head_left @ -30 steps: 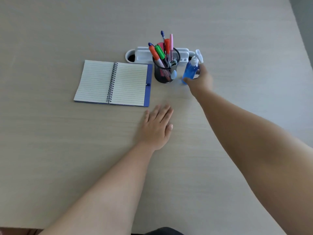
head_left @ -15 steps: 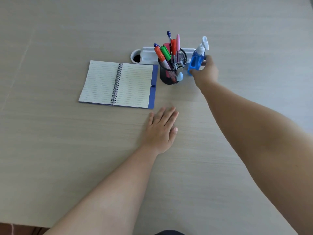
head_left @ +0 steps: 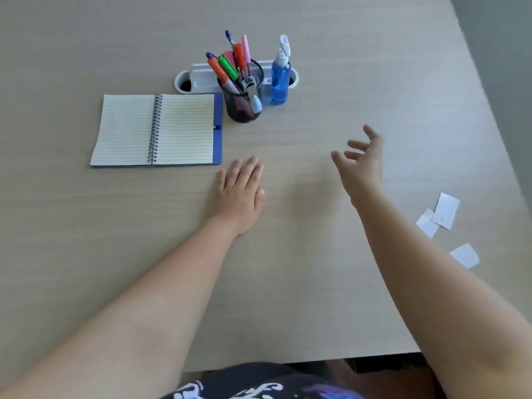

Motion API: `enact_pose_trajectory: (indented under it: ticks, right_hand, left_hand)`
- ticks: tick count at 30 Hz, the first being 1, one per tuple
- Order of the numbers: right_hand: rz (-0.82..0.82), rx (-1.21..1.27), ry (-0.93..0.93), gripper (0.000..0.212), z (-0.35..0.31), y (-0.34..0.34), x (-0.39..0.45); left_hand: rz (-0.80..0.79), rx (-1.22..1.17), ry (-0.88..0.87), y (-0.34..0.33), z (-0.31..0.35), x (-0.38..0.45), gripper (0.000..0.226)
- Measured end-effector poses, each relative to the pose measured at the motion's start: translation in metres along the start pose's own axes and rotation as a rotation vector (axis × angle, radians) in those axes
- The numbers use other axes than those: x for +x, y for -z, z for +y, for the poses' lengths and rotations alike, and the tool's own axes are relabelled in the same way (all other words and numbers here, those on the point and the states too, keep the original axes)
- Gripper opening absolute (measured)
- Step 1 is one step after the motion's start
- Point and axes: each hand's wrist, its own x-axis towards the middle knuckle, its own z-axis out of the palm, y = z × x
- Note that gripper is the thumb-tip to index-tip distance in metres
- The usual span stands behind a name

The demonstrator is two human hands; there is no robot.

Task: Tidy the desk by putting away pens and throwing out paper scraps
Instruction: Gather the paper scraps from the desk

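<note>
The desk (head_left: 374, 67), pale wood grain, fills the view. On it, largest first: my open spiral notebook (head_left: 157, 129) at left; the black mesh pen holder (head_left: 244, 102) just right of it, with the pens (head_left: 230, 66) standing in it, so the pen step looks done; the blue spray bottle (head_left: 280, 79) upright just beside the holder, in front of the white cable tray (head_left: 201, 79). My left hand (head_left: 240, 194) lies flat and empty, palm down, fingers together, below the notebook's lower right corner. My right hand (head_left: 361, 162) hangs above the desk with fingers spread, holding nothing, well clear of the bottle. Smallest: three white paper scraps (head_left: 446, 210) near the right edge of the desk, two of them overlapping, one a little nearer me. I judge the step in hand to be the scraps. The next move calls for swinging my right hand rightward to them and pinching or sliding each flat piece off the surface; no bin is in view.
</note>
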Motion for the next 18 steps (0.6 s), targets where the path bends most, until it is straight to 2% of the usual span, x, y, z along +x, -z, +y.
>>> enact_pose_trajectory:
  ticks: [3, 8, 12, 15, 18]
  right_hand:
    - [0.117, -0.107, 0.0, 0.055, 0.03, 0.065, -0.016]
    - [0.208, -0.355, -0.069, 0.044, 0.076, 0.161, -0.024]
    - [0.184, -0.516, -0.146, 0.049, 0.094, 0.213, -0.029]
    - [0.121, -0.548, -0.216, 0.057, 0.104, 0.241, -0.037]
    - [0.006, -0.542, -0.286, 0.074, 0.122, 0.255, -0.049]
  left_hand:
    - [-0.052, -0.005, -0.062, 0.008, 0.031, 0.007, 0.06]
    - [-0.253, 0.005, -0.355, 0.009, 0.131, 0.01, 0.057]
    - [-0.339, 0.051, -0.469, 0.003, 0.203, 0.008, 0.06]
    - [-0.393, 0.055, -0.455, 0.0, 0.239, 0.015, 0.064]
    - [-0.377, 0.006, -0.411, -0.002, 0.268, 0.026, 0.078]
